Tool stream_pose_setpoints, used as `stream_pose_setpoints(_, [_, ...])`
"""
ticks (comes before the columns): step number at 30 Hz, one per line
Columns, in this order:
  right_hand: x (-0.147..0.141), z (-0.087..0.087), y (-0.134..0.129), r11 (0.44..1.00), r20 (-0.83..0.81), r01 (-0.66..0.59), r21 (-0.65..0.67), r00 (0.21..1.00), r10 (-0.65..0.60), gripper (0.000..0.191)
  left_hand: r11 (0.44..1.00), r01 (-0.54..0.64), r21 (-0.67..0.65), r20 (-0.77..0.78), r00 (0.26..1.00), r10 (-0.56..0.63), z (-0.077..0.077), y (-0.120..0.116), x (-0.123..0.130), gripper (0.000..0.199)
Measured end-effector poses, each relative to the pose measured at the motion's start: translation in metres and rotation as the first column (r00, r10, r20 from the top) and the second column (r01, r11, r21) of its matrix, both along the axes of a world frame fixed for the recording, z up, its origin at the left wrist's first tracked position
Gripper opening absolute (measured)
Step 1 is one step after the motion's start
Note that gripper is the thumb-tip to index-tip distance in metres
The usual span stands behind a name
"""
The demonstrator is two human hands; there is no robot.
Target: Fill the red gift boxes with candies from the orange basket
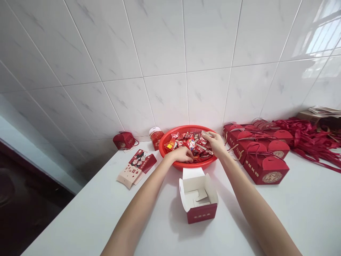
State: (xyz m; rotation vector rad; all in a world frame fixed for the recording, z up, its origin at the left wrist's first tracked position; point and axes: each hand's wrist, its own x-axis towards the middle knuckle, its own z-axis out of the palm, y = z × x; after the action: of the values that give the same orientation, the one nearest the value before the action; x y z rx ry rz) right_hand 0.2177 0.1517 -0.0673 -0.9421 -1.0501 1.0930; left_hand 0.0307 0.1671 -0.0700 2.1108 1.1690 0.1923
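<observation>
Two bare forearms [144, 202] come in nearest the camera and stretch toward a round red plastic basket [197, 164] heaped with wrapped candies [190, 143], most of them in red wrappers. Just on the near side of the basket stands an open red paper gift box [201, 213], upright, its flaps raised and its white inside and folded bottom panels showing. The left hand [182, 154] is over the basket's near left part, fingers curled down among the candies; whether they are closed on one cannot be told. The right hand [215, 143] is at the basket's right side, thumb and fingertips drawn close together over the candies, though I cannot tell whether they grip one. Touching or just beside the basket's left side is a red jar [157, 138] with a white top; farther left are a small closed red box [124, 140] and, nearer the camera, a printed red-and-beige carton [141, 161] lying down. Right of the basket, closed red gift boxes [266, 167] with cord handles sit in a cluster, and well beyond them lies a tangle of dark red ribbons [306, 138].
</observation>
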Motion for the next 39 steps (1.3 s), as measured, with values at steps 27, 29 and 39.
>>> stream_pose_setpoints(27, [0.003,-0.001,0.002,0.997,-0.079,-0.082,-0.015,0.994,0.08,0.048,0.986,-0.154,0.061,0.384,0.916,0.119,-0.007,0.009,-0.002,0.022])
stream_pose_setpoints(29, [0.002,0.0,0.001,0.996,-0.082,-0.086,-0.01,0.993,0.085,0.048,0.986,-0.162,0.047,0.485,0.866,0.12,-0.008,0.011,-0.003,0.02])
stream_pose_setpoints(39, [0.001,0.002,-0.001,0.994,-0.069,-0.107,-0.021,0.992,0.105,0.051,0.962,-0.222,0.157,0.518,0.848,0.112,-0.008,0.013,-0.004,0.019])
